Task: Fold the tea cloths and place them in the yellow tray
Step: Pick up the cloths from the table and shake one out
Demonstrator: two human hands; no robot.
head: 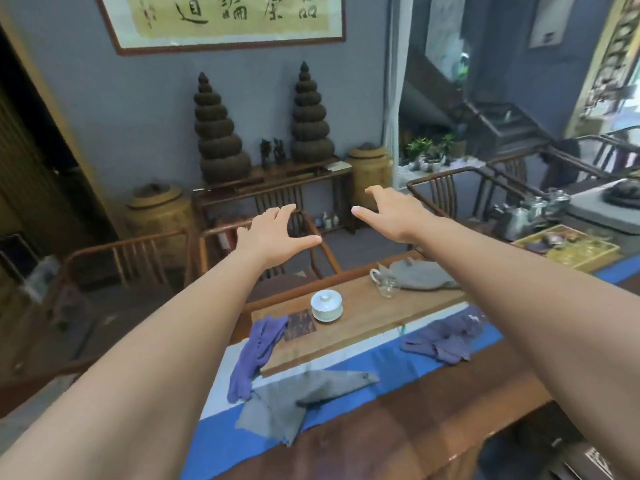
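Both arms stretch forward, high above the table. My left hand (273, 233) and my right hand (388, 213) are open and hold nothing. Below them lie several crumpled tea cloths: a purple one (256, 351) draped over the left end of the wooden tea board (374, 320), a grey one (294, 400) on the blue runner (225, 441), a second purple one (446, 341) to the right, and a grey one (422, 275) at the board's far edge. The yellow tray (568, 247) stands at the far right with small items in it.
A white lidded cup (326, 305) and a glass pitcher (384, 284) stand on the tea board. Wooden chairs (138, 258) line the table's far side. A kettle and glassware (530, 209) sit behind the yellow tray. A console with dark stacked ornaments stands against the wall.
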